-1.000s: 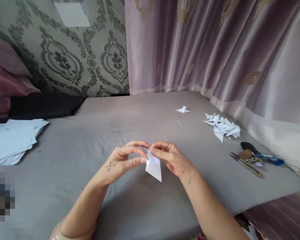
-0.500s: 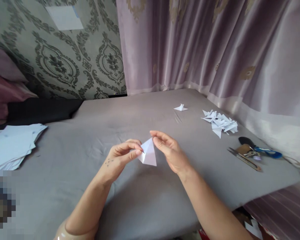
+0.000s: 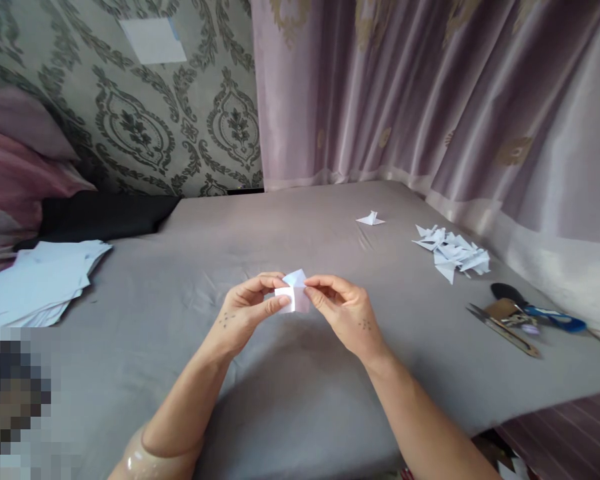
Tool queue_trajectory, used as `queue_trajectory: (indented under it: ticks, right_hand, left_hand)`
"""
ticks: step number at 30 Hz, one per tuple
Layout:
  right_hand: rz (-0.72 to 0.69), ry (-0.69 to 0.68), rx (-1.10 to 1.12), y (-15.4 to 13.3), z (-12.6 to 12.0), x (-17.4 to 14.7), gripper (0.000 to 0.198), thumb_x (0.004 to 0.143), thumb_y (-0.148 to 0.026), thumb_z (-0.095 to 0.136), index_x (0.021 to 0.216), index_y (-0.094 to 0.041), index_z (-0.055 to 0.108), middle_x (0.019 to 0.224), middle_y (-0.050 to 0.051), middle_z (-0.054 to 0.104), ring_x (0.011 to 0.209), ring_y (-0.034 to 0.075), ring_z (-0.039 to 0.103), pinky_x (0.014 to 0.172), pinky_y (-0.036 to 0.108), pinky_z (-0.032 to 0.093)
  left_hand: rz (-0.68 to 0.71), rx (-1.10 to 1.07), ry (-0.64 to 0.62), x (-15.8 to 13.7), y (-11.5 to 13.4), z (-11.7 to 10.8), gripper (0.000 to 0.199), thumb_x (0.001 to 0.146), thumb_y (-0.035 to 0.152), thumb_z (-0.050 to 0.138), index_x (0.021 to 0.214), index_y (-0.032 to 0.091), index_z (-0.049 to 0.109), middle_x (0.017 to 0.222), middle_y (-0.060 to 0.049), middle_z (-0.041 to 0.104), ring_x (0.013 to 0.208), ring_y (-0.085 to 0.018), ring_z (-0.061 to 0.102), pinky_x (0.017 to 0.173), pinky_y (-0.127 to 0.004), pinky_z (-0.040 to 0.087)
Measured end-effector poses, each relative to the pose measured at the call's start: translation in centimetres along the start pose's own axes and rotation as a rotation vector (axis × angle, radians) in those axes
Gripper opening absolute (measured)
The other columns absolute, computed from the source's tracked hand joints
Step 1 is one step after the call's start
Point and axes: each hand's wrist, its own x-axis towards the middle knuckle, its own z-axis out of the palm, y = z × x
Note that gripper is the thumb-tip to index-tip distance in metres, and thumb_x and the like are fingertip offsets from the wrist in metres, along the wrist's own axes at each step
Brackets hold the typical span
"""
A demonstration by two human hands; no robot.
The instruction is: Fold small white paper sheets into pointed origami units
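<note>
A small folded white paper [image 3: 295, 299] is held up over the grey cloth surface, with a flap rising at its top. My left hand [image 3: 250, 303] pinches its left side between thumb and fingers. On the right edge, my right hand [image 3: 343, 310] grips the paper with thumb and fingertips. Both hands are closed on the same sheet, and the finger pads behind it are hidden. Farther back to the right lies a single folded paper figure [image 3: 371, 219]. Beyond it sits a pile of similar folded paper figures [image 3: 455, 252].
Stacked white paper sheets [image 3: 45, 280] lie at the left, beside a black cloth [image 3: 105, 215]. To the right are an open metal tool like scissors or a blade [image 3: 505, 332], keys [image 3: 517, 322] and a blue-handled item [image 3: 555, 318]. Curtains [image 3: 360, 100] hang behind.
The paper has gone from a tall cone-like shape to a smaller, squarer one with a raised flap. My right hand has moved down and now pinches its right edge. The view has shifted slightly left.
</note>
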Motion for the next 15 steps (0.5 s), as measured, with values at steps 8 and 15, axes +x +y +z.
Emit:
queue_trajectory:
  ticks: [8,15]
  right_hand:
    - [0.102,-0.072,0.115,-0.24,0.32,-0.15,0.017,0.08,-0.031,0.068,0.095,-0.025,0.072,0.089,0.001,0.072,0.083,0.016,0.066,0.078,0.031,0.054]
    - [0.114,-0.057,0.143,0.11,0.44,-0.12,0.014,0.078,-0.029,0.07,0.091,-0.026,0.074,0.086,0.0,0.073,0.081,0.015,0.067,0.076,0.029,0.054]
  left_hand:
    - [0.019,0.04,0.033,0.03,0.21,0.02,0.008,0.073,0.026,0.077,0.079,0.021,0.074,0.102,-0.004,0.068,0.1,-0.02,0.061,0.087,-0.03,0.048]
    - [0.06,0.059,0.041,0.02,-0.07,0.33,0.006,0.073,0.025,0.077,0.077,0.022,0.075,0.098,-0.002,0.069,0.097,-0.018,0.061,0.086,-0.027,0.048]
